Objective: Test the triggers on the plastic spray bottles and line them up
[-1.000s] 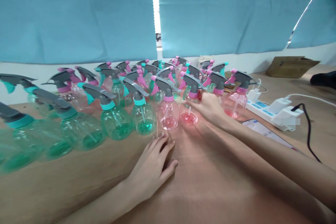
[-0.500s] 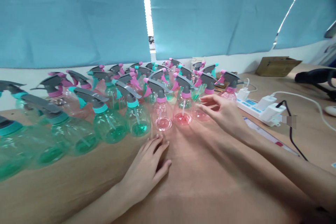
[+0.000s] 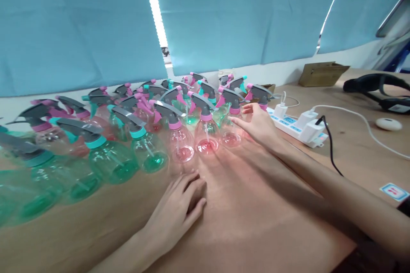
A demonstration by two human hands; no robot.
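Observation:
Several small spray bottles stand in rows on a wooden table (image 3: 256,204), green ones (image 3: 147,149) on the left and pink ones (image 3: 206,132) toward the middle. My left hand (image 3: 177,211) lies flat on the table, fingers stretched out, just in front of a pink bottle (image 3: 179,140). My right hand (image 3: 258,126) reaches forward with fingers apart and touches the side of the rightmost front pink bottle (image 3: 231,130). Neither hand holds anything.
A white power strip (image 3: 297,126) with plugged chargers and a black cable (image 3: 329,149) lies to the right of the bottles. Farther right are a cardboard box (image 3: 322,74), a black device (image 3: 374,85), a small white object (image 3: 388,124) and a card (image 3: 394,191). Blue blinds (image 3: 224,17) hang behind.
The view has swung to the right. My right hand drew back from one pink bottle, fingers spread, and now rests against the pink bottle to its right. My left hand stayed flat on the table.

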